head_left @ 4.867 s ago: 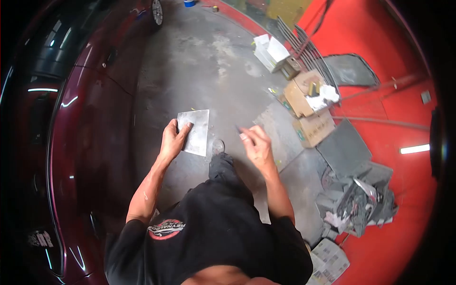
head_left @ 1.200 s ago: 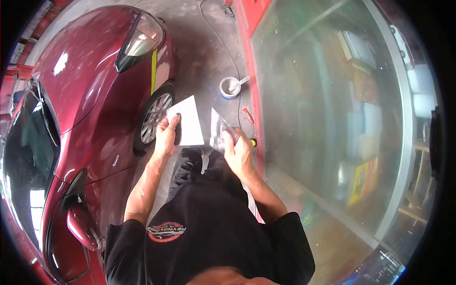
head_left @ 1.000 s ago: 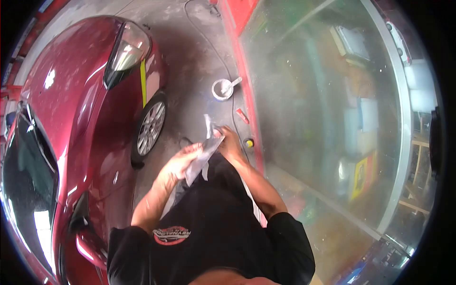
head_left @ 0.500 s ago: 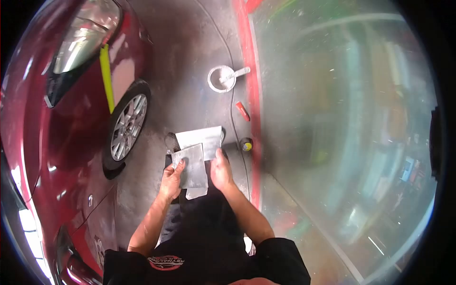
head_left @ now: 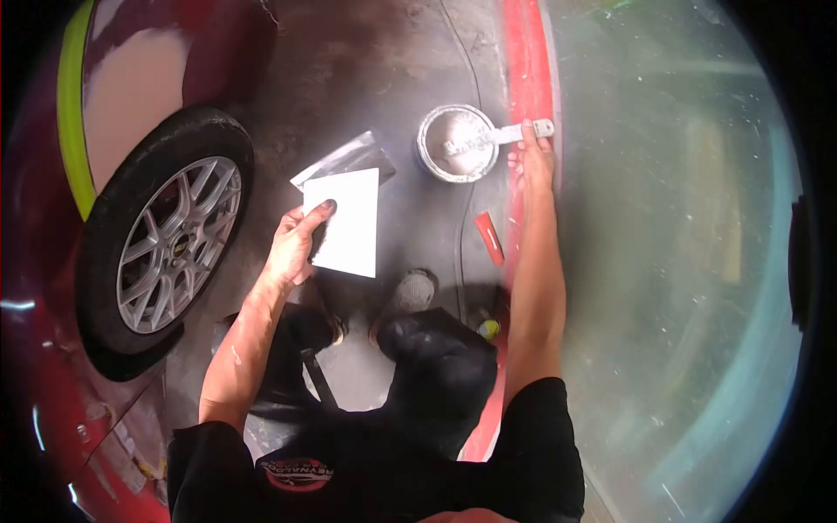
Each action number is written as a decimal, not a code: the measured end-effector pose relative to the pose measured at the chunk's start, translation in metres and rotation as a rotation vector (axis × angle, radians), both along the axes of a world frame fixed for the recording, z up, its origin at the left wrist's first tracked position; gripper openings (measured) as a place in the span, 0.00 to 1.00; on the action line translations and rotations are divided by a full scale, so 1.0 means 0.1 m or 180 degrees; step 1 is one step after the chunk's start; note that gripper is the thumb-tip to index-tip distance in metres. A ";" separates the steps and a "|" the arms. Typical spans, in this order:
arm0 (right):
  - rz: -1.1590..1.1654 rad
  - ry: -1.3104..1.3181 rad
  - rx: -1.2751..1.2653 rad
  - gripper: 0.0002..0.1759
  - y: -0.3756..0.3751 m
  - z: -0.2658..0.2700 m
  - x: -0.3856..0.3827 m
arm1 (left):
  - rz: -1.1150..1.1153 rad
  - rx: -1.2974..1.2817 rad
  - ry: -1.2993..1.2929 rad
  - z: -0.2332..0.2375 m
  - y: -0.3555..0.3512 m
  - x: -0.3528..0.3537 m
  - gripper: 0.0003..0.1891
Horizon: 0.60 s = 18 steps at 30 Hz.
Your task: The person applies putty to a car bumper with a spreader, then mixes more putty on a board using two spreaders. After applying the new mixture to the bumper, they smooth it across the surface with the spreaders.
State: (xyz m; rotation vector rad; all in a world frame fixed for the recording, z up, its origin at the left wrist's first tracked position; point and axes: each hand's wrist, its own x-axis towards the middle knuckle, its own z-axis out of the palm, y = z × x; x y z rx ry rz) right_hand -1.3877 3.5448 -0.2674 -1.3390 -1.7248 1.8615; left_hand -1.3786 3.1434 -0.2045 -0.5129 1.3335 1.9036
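Note:
My left hand (head_left: 295, 242) grips a flat white rectangular panel (head_left: 349, 227), its thumb on the face. Behind the panel's top edge a greyish, smeared sheet (head_left: 349, 157) sticks out; whether my left hand also holds it I cannot tell. My right hand (head_left: 534, 157) is closed on the outer end of a pale spatula (head_left: 510, 134). The spatula's other end rests in an open can (head_left: 433, 157) on the floor, with whitish material inside.
A dark red car (head_left: 218, 52) with a wheel (head_left: 179, 244) and yellow-green tape (head_left: 74, 122) stands at the left. On the floor lie an orange-red object (head_left: 490, 238), a small yellow-topped item (head_left: 488, 329) and a dark cable (head_left: 462, 253). A red stripe (head_left: 527, 61) runs alongside.
My right hand has left the sheets and reached forward and right to take hold of the spatula. My left hand has moved left and forward with the panel. The view has come closer to the floor.

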 end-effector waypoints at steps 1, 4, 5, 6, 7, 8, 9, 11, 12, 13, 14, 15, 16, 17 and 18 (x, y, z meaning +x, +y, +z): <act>0.0414 -0.0312 0.0437 0.19 0.02 -0.05 -0.06 | -0.0107 0.0087 0.0150 -0.08 0.03 -0.06 0.14; 0.1532 -0.0086 0.1875 0.20 -0.10 -0.19 -0.08 | -0.0278 0.0273 0.0629 -0.26 0.09 -0.23 0.15; 0.1850 0.0182 0.2379 0.21 -0.17 -0.23 -0.03 | -0.0270 0.0293 0.0781 -0.30 0.12 -0.27 0.15; 0.2107 -0.0086 0.2363 0.21 -0.36 -0.06 0.02 | -0.0279 0.0317 0.0930 -0.35 0.16 -0.32 0.15; 0.2331 -0.0367 0.2342 0.22 -0.61 0.17 0.08 | -0.0307 0.0248 0.1044 -0.40 0.17 -0.38 0.16; 0.2260 -0.0272 0.2645 0.21 -0.82 0.23 0.15 | -0.0377 0.0227 0.1200 -0.48 0.19 -0.43 0.15; 0.2120 0.0223 0.2796 0.22 -0.90 0.08 0.16 | -0.0306 0.0203 0.1208 -0.49 0.27 -0.49 0.15; 0.1851 0.0201 0.2782 0.23 -0.80 -0.03 0.29 | -0.0076 0.0284 0.1026 -0.48 0.48 -0.58 0.14; 0.1740 -0.0306 0.2594 0.23 -0.66 0.04 0.39 | 0.0102 0.0380 0.0821 -0.50 0.60 -0.62 0.14; 0.1653 -0.0824 0.2385 0.23 -0.54 0.11 0.50 | 0.0304 0.0471 0.0581 -0.55 0.70 -0.64 0.13; 0.1373 -0.0311 0.2192 0.21 -0.49 0.19 0.64 | 0.0231 0.0512 0.0582 -0.64 0.77 -0.66 0.13; 0.1108 0.0215 0.2013 0.20 -0.47 0.28 0.80 | 0.0184 0.0565 0.0598 -0.75 0.85 -0.69 0.13; 0.0847 0.0743 0.1824 0.18 -0.46 0.38 0.96 | 0.0141 0.0618 0.0617 -0.83 0.90 -0.70 0.13; 0.0694 0.0848 0.1803 0.17 -0.47 0.52 1.11 | 0.0109 0.0652 0.0577 -0.78 0.96 -0.67 0.12; 0.0532 0.0948 0.1786 0.16 -0.48 0.66 1.25 | 0.0045 0.0599 0.0655 -0.87 1.00 -0.68 0.12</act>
